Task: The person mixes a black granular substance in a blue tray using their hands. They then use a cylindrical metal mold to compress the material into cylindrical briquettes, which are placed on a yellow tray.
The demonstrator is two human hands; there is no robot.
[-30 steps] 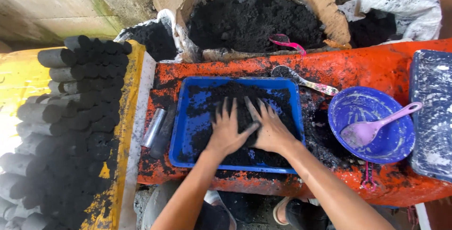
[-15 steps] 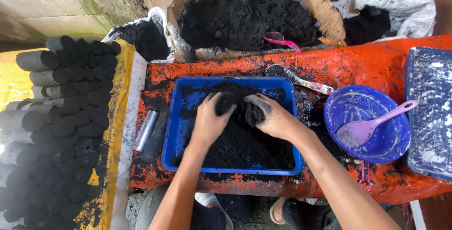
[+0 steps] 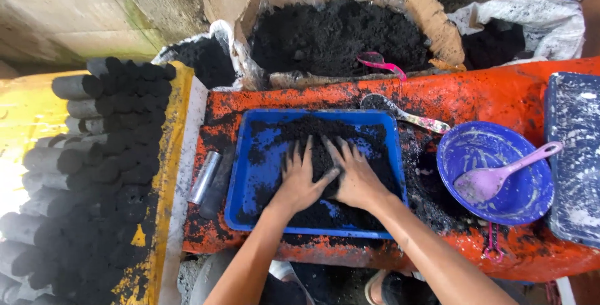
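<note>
Black briquettes, metal tube, blue bowl

A: palms of left hand and right hand hidden, flat on black powder. Grip unreadable.
B: tray floor mostly buried too.
A: grey tray cut off at right edge. Black cylinders run off left and bottom.
B: sack contents too dark to tell.
</note>
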